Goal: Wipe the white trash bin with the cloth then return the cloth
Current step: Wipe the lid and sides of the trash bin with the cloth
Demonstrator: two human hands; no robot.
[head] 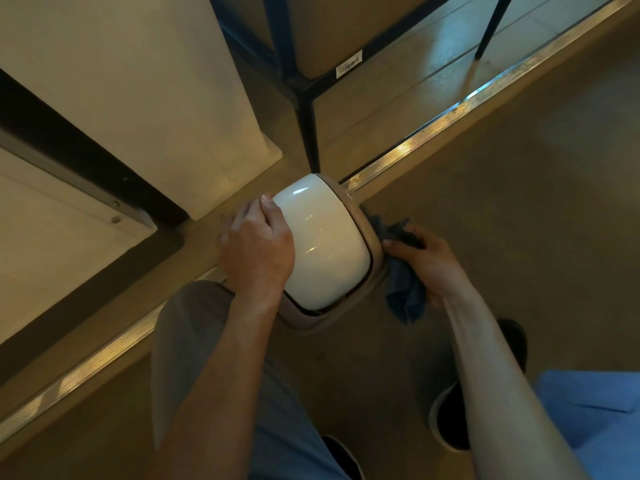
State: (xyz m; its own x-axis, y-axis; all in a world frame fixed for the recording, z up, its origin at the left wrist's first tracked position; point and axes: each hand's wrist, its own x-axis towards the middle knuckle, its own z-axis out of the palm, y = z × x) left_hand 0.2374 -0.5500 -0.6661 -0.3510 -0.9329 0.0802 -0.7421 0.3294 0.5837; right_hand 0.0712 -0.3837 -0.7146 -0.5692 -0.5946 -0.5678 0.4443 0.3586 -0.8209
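Head: cloth (pixel 405 296) seemingly half-hidden behind bin (pixel 325 244).

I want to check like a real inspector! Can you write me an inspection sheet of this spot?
Surface: brown floor with a ribbed metal strip across it.
Job's things: white trash bin upright on the floor; blue cloth against its right side.
Clutter: nothing seen.
Hands: left hand grips the bin's lid edge; right hand holds the cloth.
Cables: nothing seen.
Surroundings: pale wall column, dark metal frame, cardboard box with a label.
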